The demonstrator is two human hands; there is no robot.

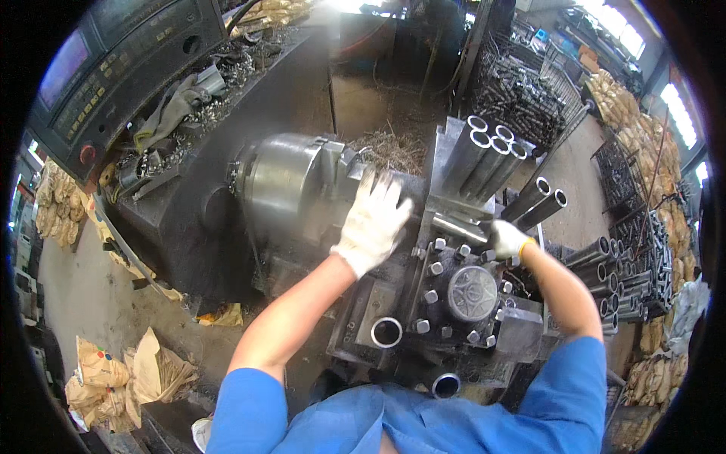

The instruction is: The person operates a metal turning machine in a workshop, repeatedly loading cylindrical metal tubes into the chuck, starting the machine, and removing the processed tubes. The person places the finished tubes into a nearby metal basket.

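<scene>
My left hand point(372, 221), in a white knit glove, reaches to the right of the lathe chuck point(283, 178). Its fingers are spread, back of the hand up, close to the chuck jaws; what lies under the palm is hidden. My right hand point(508, 240), also gloved, is closed at the right end of a shiny steel tube point(460, 228), which lies lengthwise behind the tool turret point(473, 293). Its fingertips are partly hidden. Square-headed bolts ring the turret. Behind it, several steel tubes point(491, 155) stand grouped on a metal plate.
Two tubes point(535, 198) lean right of the group, with a stack of more tubes point(605, 276) beyond my right forearm. One tube end point(386, 332) shows before the turret, another point(446, 385) by my body. The control panel point(113, 83) stands far left; metal shavings point(389, 151) lie behind.
</scene>
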